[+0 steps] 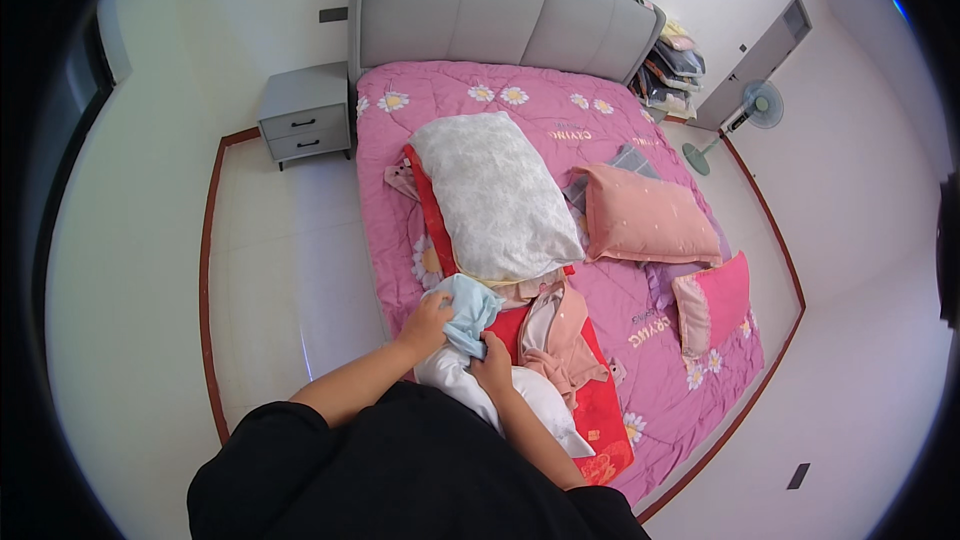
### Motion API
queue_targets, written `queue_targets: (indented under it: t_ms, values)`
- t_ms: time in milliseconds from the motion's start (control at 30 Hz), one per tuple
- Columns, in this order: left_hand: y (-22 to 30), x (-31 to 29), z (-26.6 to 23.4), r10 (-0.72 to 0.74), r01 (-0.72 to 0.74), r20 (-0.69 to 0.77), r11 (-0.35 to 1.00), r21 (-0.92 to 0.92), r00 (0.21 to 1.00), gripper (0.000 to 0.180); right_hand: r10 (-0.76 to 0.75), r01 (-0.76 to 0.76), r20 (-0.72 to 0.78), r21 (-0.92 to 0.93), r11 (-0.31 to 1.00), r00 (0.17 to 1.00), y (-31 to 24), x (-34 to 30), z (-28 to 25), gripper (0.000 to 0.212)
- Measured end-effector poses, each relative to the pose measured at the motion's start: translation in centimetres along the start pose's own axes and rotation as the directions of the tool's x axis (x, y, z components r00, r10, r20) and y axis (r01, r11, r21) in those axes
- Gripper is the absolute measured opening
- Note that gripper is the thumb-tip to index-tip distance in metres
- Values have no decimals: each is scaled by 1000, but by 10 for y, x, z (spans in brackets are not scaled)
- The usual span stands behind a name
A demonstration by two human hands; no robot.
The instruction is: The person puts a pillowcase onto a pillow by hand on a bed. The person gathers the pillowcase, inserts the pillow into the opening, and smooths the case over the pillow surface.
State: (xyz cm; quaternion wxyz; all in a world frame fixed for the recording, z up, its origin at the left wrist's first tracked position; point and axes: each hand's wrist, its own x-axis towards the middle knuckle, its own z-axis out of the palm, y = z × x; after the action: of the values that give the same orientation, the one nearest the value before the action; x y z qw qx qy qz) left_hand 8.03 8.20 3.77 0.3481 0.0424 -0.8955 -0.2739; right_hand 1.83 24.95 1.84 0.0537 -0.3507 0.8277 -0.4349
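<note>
A crumpled light blue cloth [472, 306] is held up between my two hands, just in front of my body. My left hand [430, 320] grips its left side with curled fingers. At its lower right edge, my right hand [492, 365] pinches the fabric. Beneath my hands and right forearm lies a white pillow [540, 402], partly hidden by my arm and black shirt. Right of the cloth, a bunched pink garment-like fabric [567, 340] rests on a red cloth [598, 415]. Beyond my hands lies a large white pillow with a grey pattern [500, 195].
A pink floral quilt [400, 230] covers the bed, with a grey headboard [500, 10] behind. On the right lie a peach pillow [650, 215] and a smaller pink pillow [715, 305]. A grey nightstand [305, 110] stands left; a fan [760, 105] stands far right.
</note>
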Motion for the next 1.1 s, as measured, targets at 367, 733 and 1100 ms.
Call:
queue_targets:
  t_ms: [367, 733, 1100]
  values:
    - [4, 26, 11, -400, 434, 196, 882, -184, 895, 22, -105, 81, -129, -182, 980, 986, -24, 14, -17, 52]
    - [3, 17, 29, -343, 489, 498, 850, -196, 797, 35, 176, -424, 417, 634, 647, 892, 5, 46, -47, 47]
    - [30, 21, 34, -169, 354, 635, 919, -176, 753, 35, 612, -628, 257, 574, 526, 748, 80, 65, -41, 18]
